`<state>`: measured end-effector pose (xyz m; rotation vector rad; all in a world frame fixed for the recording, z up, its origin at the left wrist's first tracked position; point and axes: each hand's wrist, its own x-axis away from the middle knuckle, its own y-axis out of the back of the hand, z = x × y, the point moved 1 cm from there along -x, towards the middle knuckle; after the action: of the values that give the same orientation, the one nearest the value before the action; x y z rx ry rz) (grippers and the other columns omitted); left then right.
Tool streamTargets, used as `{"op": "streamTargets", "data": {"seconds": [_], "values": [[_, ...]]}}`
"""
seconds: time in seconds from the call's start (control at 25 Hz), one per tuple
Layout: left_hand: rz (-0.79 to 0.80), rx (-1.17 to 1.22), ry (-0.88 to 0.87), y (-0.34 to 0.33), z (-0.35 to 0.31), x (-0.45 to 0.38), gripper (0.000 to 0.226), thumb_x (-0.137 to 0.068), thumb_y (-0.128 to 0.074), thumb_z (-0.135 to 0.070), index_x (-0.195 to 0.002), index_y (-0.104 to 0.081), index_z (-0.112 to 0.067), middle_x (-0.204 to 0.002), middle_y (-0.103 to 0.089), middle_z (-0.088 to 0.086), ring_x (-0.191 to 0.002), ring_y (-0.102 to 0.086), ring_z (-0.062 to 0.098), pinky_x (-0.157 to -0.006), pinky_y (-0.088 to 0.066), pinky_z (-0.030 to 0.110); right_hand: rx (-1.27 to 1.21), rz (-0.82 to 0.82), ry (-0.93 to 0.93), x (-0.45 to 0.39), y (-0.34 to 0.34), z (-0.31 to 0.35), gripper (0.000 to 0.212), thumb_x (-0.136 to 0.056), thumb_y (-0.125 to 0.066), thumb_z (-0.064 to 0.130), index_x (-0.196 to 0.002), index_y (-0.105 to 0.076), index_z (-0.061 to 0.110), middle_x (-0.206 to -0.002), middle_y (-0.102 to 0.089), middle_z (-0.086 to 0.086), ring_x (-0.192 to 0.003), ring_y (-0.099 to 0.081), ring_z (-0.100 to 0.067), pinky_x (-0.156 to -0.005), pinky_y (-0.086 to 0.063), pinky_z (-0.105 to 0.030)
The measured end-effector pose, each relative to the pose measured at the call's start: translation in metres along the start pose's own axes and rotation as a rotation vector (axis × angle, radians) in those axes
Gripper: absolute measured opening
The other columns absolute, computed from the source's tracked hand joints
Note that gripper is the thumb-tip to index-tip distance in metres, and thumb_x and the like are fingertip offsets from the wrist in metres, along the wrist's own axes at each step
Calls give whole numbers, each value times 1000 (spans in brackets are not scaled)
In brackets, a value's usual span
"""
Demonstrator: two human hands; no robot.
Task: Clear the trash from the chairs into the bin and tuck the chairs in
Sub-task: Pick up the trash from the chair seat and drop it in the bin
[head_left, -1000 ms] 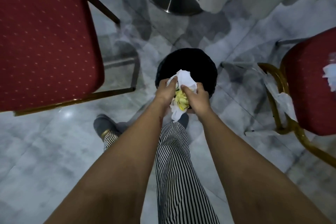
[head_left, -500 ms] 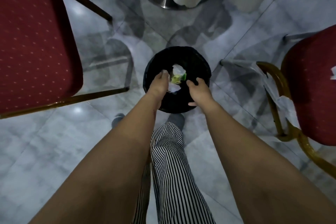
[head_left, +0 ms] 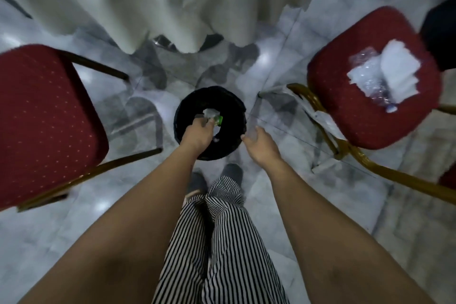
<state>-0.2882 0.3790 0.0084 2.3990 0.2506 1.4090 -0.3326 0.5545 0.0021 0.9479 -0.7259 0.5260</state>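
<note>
Hovering over the black bin (head_left: 209,96), the left hand (head_left: 197,134) touches crumpled trash (head_left: 212,116) inside with relaxed fingers, while the right hand (head_left: 259,144) hangs open, empty, beside the rim.

Floor (head_left: 74,229): grey-veined marble, polished, glossy, mirrors chair legs. Left chair seat (head_left: 44,118) and right chair seat (head_left: 365,81): dark red woven cloth, matt, pale dot pattern. Chair frame (head_left: 385,170): gold-painted metal, slight sheen. Bin (head_left: 234,111): black, matt. Bottle (head_left: 372,81): clear crinkled plastic. Tissue (head_left: 399,69): white paper. Tablecloth (head_left: 172,2): white cloth. Trousers (head_left: 222,242): striped cloth.
</note>
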Motion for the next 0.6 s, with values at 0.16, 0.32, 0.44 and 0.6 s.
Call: {"op": "streamTargets", "data": {"seconds": [0.16, 0.32, 0.44, 0.6], "values": [[38, -174, -106, -25, -50, 13, 59, -102, -41, -44, -151, -34, -12, -148, -45, 19, -129, -48, 40, -104, -43, 42, -10, -123, 7, 17, 54, -22, 69, -96, -50, 47, -153, -29, 13, -158, -32, -11, -143, -32, -30, -115, -31, -41], [65, -285, -183, -80, -114, 19, 58, -101, -42, -42, -149, -35, -10, -148, -42, 20, -130, -46, 40, -104, -41, 42, 7, -257, 12, 10, 123, -57, 67, -95, -52, 45, -151, -31, 13, -156, -33, -12, -142, -32, -31, -115, -31, -42], [106, -268, -208, -140, -165, 16, 61, -99, -47, -42, -148, -36, -7, -149, -41, 20, -132, -45, 38, -107, -41, 42, 26, -317, -10, -11, 178, -95, 69, -95, -53, 46, -152, -29, 16, -160, -27, -10, -145, -27, -30, -116, -27, -43], [112, -211, -174, -226, -225, 11, 71, -96, -53, -44, -153, -26, -11, -154, -37, 17, -138, -40, 37, -112, -35, 44, 70, -425, -51, -46, 246, -146, 74, -92, -55, 49, -153, -26, 18, -161, -23, -7, -147, -24, -28, -116, -25, -44]]}}
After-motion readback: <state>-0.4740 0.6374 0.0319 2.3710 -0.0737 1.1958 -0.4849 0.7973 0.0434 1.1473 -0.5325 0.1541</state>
